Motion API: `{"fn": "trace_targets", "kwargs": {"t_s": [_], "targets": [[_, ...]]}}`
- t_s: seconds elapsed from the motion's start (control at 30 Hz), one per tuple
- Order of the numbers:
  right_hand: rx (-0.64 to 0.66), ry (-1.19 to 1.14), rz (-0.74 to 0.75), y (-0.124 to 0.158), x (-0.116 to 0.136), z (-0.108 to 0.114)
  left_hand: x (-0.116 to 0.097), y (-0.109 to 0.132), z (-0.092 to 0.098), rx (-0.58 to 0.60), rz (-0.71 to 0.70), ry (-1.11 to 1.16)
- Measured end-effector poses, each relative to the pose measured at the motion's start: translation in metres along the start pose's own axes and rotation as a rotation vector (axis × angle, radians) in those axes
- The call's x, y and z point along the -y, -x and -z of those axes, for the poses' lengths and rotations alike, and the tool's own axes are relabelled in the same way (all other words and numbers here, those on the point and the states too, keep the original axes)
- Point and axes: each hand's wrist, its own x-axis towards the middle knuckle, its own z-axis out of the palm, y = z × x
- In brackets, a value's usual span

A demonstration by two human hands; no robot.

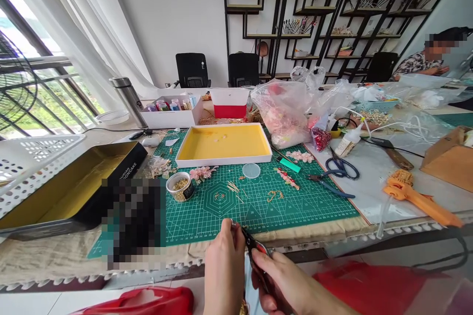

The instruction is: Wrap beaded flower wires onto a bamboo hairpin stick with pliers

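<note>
Clamping red-handled pliers (254, 251) in a closed grip, the right hand (291, 280) hovering just past the counter's front edge, with the pliers' nose angling up and to the left. Pinching in a narrow grip, the left hand (224, 270) bringing its fingertips (232, 226) against that nose, with any piece between them too small to tell. Dangling below both hands, a blurred gold piece (244, 307). Spreading out ahead, a green cutting mat (258, 211) lying on the counter (373, 177) and carrying a white tray lined with yellow foam (221, 142), a small jar of gold beads (180, 186), pink flower pieces (201, 173) and a clear round lid (251, 171). Resting just right of the mat, blue-handled scissors (342, 168) and blue-handled pliers (328, 184), with an orange tool (417, 199) nearer the counter's edge. Standing behind the tray, a bulging plastic bag of pink material (281, 113) and a white box of bead vials (170, 113). Sitting at the left, a black tin (74, 182) beneath a white basket (37, 167). Working far off at the right, a person in a patterned top (417, 63), well apart from a dark shelf unit (332, 24) displaying hair ornaments.
</note>
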Motion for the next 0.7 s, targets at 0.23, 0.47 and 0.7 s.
{"fn": "trace_targets", "kwargs": {"t_s": [0.23, 0.47, 0.7], "targets": [[-0.61, 1.1, 0.424, 0.025, 0.044, 0.02, 0.011, 0.005, -0.002, -0.016, -0.023, 0.229], [-0.656, 1.604, 0.606, -0.013, 0.066, -0.005, 0.017, 0.02, -0.003, -0.058, 0.046, 0.607], [-0.802, 1.719, 0.47, -0.012, 0.077, 0.04, -0.021, 0.031, 0.015, 0.252, 0.137, 0.999]]}}
